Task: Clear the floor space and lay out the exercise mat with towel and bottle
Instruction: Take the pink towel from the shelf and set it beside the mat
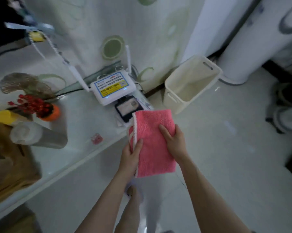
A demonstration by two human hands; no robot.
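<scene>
The pink towel [152, 125] is being gripped by its 2 long edges, fingers of left hand [131, 157] and right hand [174, 142] clamped on it, long axis pointing away.

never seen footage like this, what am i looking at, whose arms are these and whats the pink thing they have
There is no machine here. One wide-angle camera sits on a person's head and looks down, so the two bare arms are the wearer's own. The left hand and right hand both grip a folded pink towel, one at each side edge, holding it in the air. To the left runs a white ledge carrying a router and a red flower decoration. A cream bin stands on the floor beyond the towel.
</scene>
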